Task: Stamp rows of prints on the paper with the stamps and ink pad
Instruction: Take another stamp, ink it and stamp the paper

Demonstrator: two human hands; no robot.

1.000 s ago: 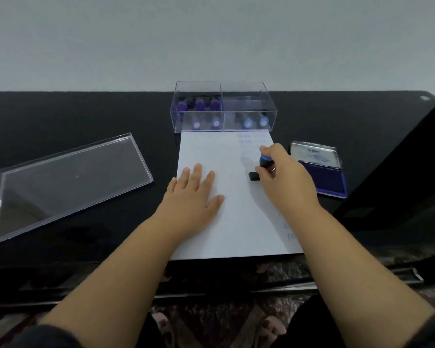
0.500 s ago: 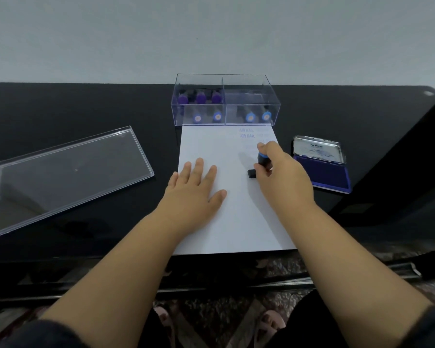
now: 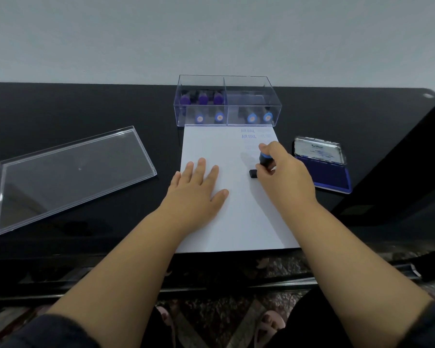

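Two clear "AIR MAIL" prints [image 3: 248,133] sat stacked at the top right of the paper [image 3: 211,146], with fainter, unreadable marks just right of them and below. Compared with a second earlier, the right hand [image 3: 284,174] and its stamp [image 3: 263,163] had barely shifted; the stamp stayed low on the sheet beneath the faint marks, black base [image 3: 253,173] down at or against the paper, whether pressed fully could not be told. Right fingers were curled round the blue-topped handle, grasping it. Left hand [image 3: 199,189] lay flat with fingers spread, pressing the paper down, same spot as before. Judged: another print in the right column was being made, so the rows were only started and most of the sheet was blank.

Ink pad [image 3: 324,177] lay open just right of the paper, on the black table [image 3: 86,109], near the right hand but apart from it. Its raised lid [image 3: 319,150] read "Artline"; smaller text under it was too blurred to read.

Clear box [image 3: 226,101] touched the paper's far edge, holding purple-capped stamps [image 3: 202,98] in the left compartment rear and blue-capped ones [image 3: 251,118] along the front of both compartments. Box lid [image 3: 68,174] rested well left of the paper.
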